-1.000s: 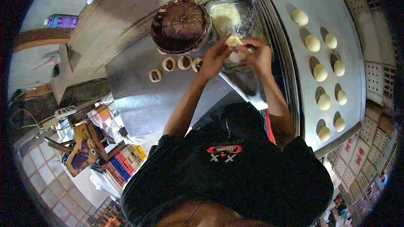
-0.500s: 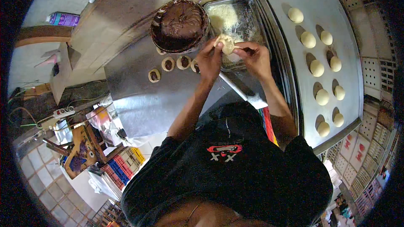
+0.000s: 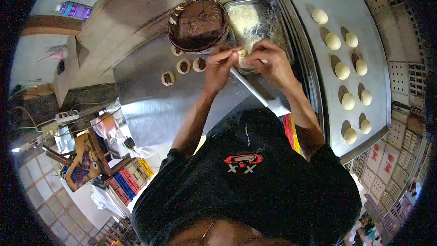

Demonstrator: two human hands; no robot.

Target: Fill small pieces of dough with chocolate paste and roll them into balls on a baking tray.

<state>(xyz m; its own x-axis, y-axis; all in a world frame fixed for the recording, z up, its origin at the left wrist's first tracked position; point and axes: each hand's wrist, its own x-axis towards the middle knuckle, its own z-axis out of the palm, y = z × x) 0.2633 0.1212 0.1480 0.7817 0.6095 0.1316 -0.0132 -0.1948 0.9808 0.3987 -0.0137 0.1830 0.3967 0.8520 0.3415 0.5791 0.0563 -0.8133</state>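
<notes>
Between my two hands is a small piece of pale dough (image 3: 242, 57), pinched at its edges. My left hand (image 3: 219, 67) grips its left side with thumb and fingers; my right hand (image 3: 272, 64) pinches the right side, its fingers slightly blurred. What is inside the dough is hidden. Just beyond my left hand stands a round tub of chocolate filling (image 3: 199, 22). Behind the dough lies a clear tray (image 3: 276, 26) with pale grated shreds (image 3: 244, 18). Several flat dough rounds (image 3: 168, 78) topped with chocolate lie on the metal table, left of my left hand.
A large metal baking tray (image 3: 307, 1) with several smooth dough balls (image 3: 342, 70) runs along my right. A pale flat-sided bar (image 3: 250, 86) lies by the table edge below my hands. Coloured crates (image 3: 125, 184) and a power strip (image 3: 67, 116) are at lower left.
The dough piece has gone from an open cup to a smaller, gathered shape. Both hands have come slightly nearer to me, and the right hand has closed in toward the left.
</notes>
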